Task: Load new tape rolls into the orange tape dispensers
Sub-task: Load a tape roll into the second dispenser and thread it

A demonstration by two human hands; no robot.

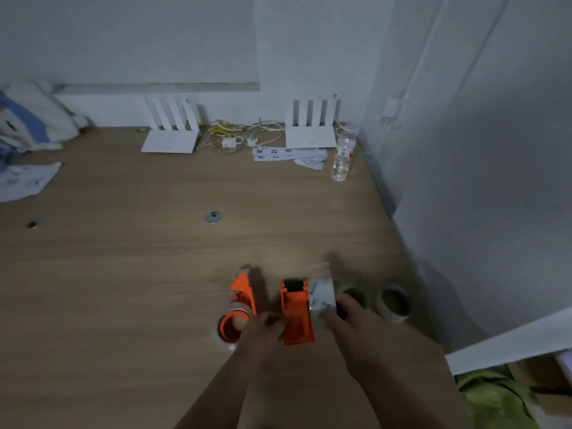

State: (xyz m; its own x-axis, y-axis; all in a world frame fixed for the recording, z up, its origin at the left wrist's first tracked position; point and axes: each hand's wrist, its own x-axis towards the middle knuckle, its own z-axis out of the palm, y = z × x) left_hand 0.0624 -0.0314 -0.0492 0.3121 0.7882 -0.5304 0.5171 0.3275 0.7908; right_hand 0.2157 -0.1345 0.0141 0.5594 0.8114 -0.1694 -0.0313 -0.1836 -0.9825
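Head view | left hand (263,331) grips orange dispenser (297,317) on bench (154,274) | right hand (348,317) clutches tape roll (322,294) at its right side | roll looks light, stiff, slick: best held by the rim | spare rolls (393,303) further right, second dispenser (241,301) just left

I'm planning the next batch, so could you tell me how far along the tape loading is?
Looks done: the left dispenser carries a clear roll on its hub. In hand: the left hand grips the second dispenser while the right hand holds a printed roll against its side, seating unclear. Left: finishing that; two spare rolls stand untouched to the right.
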